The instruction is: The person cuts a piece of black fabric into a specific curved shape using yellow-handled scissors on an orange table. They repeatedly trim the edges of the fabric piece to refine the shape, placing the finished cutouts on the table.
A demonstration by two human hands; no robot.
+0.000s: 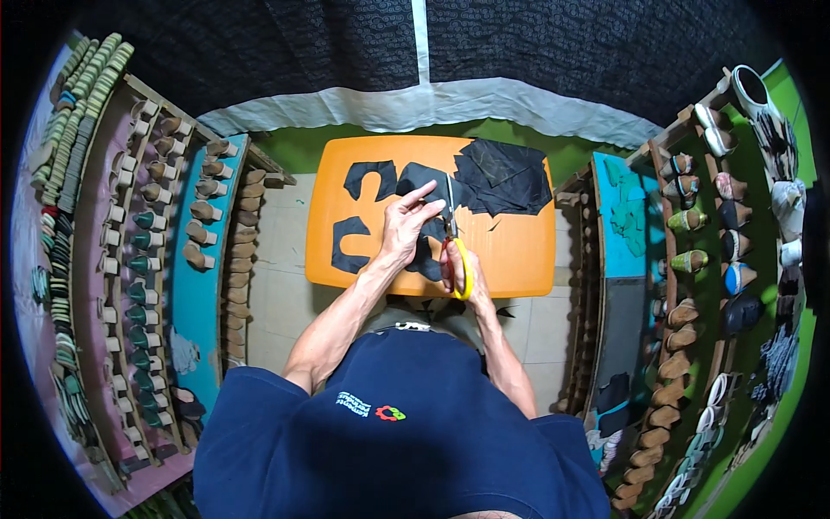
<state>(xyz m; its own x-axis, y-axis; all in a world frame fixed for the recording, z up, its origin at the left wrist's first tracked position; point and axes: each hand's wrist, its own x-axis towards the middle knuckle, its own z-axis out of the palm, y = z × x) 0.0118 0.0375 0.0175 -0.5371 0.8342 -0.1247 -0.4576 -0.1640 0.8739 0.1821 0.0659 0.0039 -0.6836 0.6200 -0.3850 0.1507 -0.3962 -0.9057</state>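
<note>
My left hand [404, 229] is over the middle of the orange table [519, 259]. Its fingers pinch a black sheet piece [417, 176], which looks like fabric or thin leather. In my right hand [478, 288] are scissors [468, 264] with red and yellow handles. Their blades point away from me and reach the right edge of the held piece; how far they are parted is hard to make out. On the left of the table lie a curved black cutout [354, 180] and a second one [345, 248] nearer me. Another dark piece [427, 263] shows partly below my hands.
A loose pile of black sheets [510, 177] covers the table's far right. Racks of wooden shoe lasts [201, 210] line the left side. More shelves with shoes and lasts [681, 313] stand on the right. A dark curtain [536, 52] hangs beyond the table.
</note>
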